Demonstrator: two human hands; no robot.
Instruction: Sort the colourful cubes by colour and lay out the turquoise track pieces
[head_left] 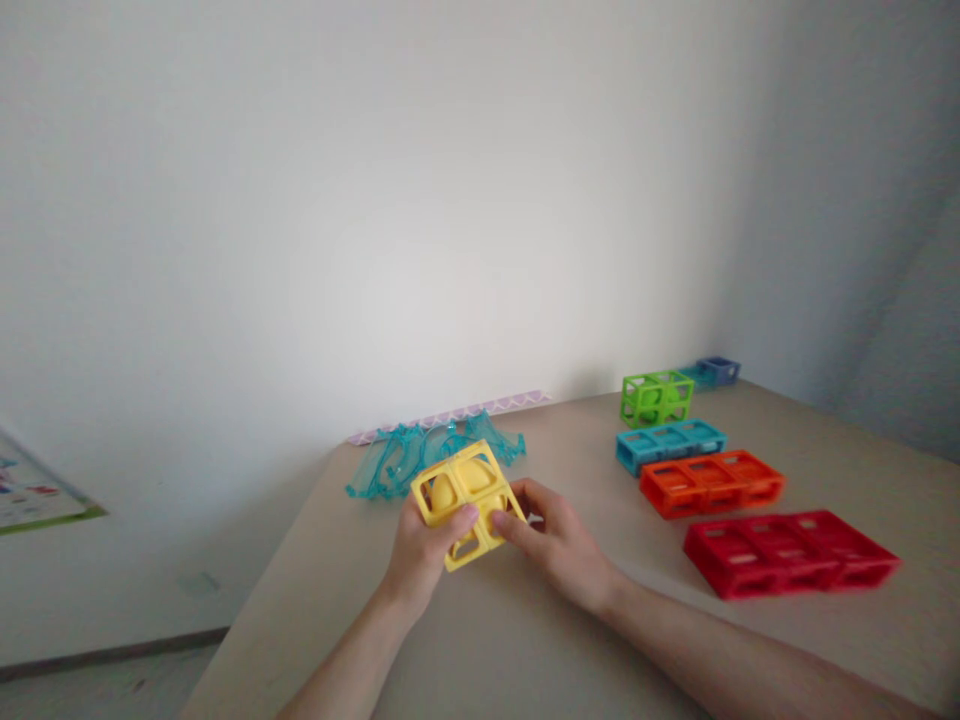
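Between my two hands, above the table, I hold a yellow plastic block (pixel 474 478) made of open square cells with rounded inner shapes. It is tilted towards me. My left hand (pixel 421 548) grips its lower left side, the thumb lying across the front. On the right side my right hand (pixel 553 538) closes on it, thumb on the front face and fingers partly hidden behind. Just behind the block lie several clear teal plastic pieces (pixel 397 460) with curved shapes.
At the right of the table (pixel 315 600) stand a red block (pixel 787 550), an orange block (pixel 712 482), a blue block (pixel 671 443) and a green block (pixel 656 398). Further back is a dark blue block (pixel 720 370). A purple patterned strip (pixel 487 405) runs along the wall.
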